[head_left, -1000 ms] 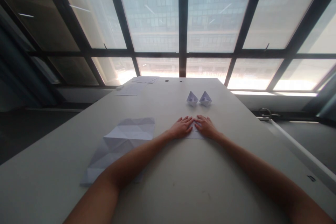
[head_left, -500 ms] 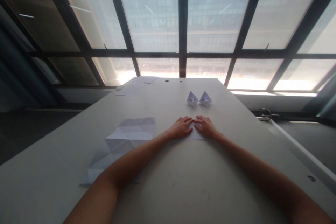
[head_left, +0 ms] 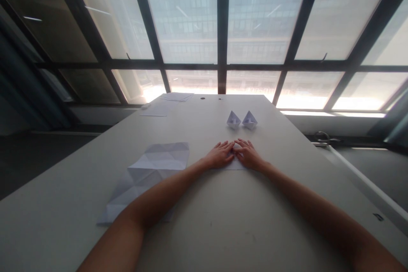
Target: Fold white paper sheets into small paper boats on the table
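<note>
A folded white sheet of paper lies flat on the table, mostly covered by both hands. Pressed on its left part is my left hand, palm down with the fingers stretched out. My right hand rests flat on its right part, fingers extended, and its fingertips meet those of the left near the paper's top. Just beyond the hands stand two folded paper boats, side by side and upright.
Under and beside my left forearm lies a large creased paper sheet. Flat white sheets are stacked at the far left of the white table. Windows rise behind the table's far end. A white rail runs along the right.
My right hand has shifted slightly left and forward over the paper, closer to the left fingertips. The left hand and the paper boats stay where they were.
</note>
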{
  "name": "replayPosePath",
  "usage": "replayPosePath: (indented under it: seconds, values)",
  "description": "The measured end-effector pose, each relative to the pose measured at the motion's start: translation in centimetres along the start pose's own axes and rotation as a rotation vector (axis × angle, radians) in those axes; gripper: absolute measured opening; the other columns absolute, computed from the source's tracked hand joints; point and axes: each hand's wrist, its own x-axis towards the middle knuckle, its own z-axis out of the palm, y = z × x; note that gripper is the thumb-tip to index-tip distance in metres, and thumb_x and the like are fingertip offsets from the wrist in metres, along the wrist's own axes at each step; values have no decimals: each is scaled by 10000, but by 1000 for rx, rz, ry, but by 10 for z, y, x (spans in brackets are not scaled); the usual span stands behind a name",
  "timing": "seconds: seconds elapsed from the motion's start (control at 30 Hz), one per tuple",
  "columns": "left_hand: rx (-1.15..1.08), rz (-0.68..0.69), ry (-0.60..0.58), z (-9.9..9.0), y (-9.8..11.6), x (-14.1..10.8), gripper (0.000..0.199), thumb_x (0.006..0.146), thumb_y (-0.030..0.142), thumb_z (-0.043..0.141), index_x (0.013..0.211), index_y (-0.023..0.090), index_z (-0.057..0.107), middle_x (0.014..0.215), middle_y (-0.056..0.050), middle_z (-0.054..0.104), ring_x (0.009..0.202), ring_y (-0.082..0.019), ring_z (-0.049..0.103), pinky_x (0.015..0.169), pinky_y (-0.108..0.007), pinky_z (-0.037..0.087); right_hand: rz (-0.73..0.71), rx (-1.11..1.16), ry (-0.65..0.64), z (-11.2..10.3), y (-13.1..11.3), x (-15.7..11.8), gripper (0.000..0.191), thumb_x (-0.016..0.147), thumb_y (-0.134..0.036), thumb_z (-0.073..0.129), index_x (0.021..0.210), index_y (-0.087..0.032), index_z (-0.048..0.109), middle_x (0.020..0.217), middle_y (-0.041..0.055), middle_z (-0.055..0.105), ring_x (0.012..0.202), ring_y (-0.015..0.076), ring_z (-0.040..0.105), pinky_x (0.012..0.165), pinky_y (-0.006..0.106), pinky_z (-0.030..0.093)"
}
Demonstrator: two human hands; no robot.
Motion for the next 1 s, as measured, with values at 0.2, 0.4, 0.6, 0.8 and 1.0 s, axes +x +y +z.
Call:
replayPosePath:
  seconds: [0.2, 0.4, 0.6, 0.8, 1.0]
  values:
    - [0, -2, 14, 0, 1, 1, 603, 1023, 500, 333, 1552, 223, 252, 1606, -88, 293, 1498, -241, 216, 1209, -469, 162, 44, 3, -55, -1, -1, 1, 394, 985, -337, 475, 1358, -305, 596, 1573, 80, 376, 1487, 264, 224, 1179, 553, 136]
    - [-23, -14, 35, -1, 1, 1, 542, 1021, 358, 347, 1539, 210, 287, 1580, -73, 354, 1469, -235, 292, 1204, -451, 202, 73, -39, -44, -3, 2, 1, 373, 1001, -379, 448, 1322, -320, 628, 1581, 84, 359, 1496, 284, 194, 1172, 576, 120]
    - [-19, -6, 11, -3, 1, 0, 533, 1039, 404, 300, 1539, 219, 296, 1593, -64, 329, 1473, -246, 281, 1205, -465, 182, 141, -51, -41, -4, 8, 3, 394, 994, -374, 458, 1359, -329, 598, 1589, 82, 344, 1500, 291, 174, 1170, 582, 118]
    - [30, 66, -61, -8, 4, -2, 664, 1014, 610, 241, 1581, 271, 178, 1632, -65, 210, 1512, -275, 152, 1201, -517, 116, 185, -49, -47, -4, 16, 4, 394, 998, -350, 448, 1363, -333, 594, 1580, 75, 362, 1498, 281, 188, 1173, 576, 119]
    - [54, 74, -94, -11, 6, -3, 762, 979, 684, 250, 1593, 250, 126, 1638, -108, 150, 1518, -291, 110, 1198, -520, 85, 190, -28, -36, -2, 16, 4, 402, 1018, -385, 405, 1359, -303, 601, 1535, 92, 435, 1473, 265, 269, 1177, 539, 165]
